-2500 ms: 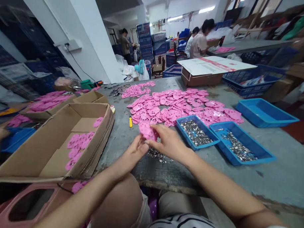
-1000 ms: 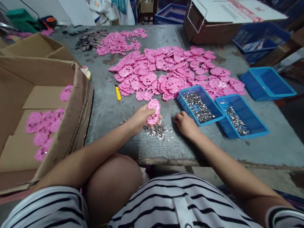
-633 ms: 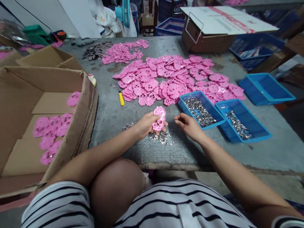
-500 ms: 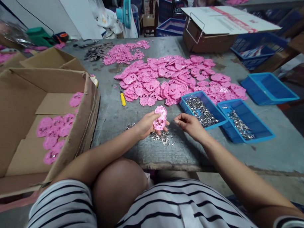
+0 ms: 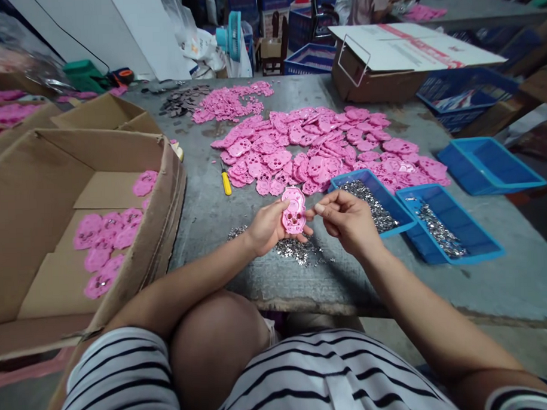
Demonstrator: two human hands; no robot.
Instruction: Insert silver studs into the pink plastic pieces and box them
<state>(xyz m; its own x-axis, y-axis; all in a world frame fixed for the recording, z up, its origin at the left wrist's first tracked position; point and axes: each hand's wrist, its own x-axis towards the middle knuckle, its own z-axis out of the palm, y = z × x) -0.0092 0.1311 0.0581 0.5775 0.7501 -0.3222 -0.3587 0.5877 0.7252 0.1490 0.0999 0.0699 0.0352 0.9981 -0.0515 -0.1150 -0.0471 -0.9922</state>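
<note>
My left hand (image 5: 266, 228) grips a pink plastic part (image 5: 294, 210) with round holes, held upright just above the grey table (image 5: 276, 282). My right hand (image 5: 348, 219) is pinched shut right beside the part, thumb and forefinger almost touching its right edge; what they pinch is too small to make out. Under both hands lies a small heap of silver metal bits (image 5: 293, 250). A large spread of the same pink parts (image 5: 316, 149) covers the table beyond.
Two blue trays of metal bits (image 5: 376, 204) (image 5: 445, 232) sit right of my hands, an empty blue tray (image 5: 490, 164) farther right. A cardboard box (image 5: 90, 223) with pink parts stands left. A yellow-handled tool (image 5: 226, 183) lies on the table. A person sits at the back.
My right hand rose from the table near the metal bits and moved left to the pink part. The left hand lifted the part slightly. The view tilted down since the oldest frame.
</note>
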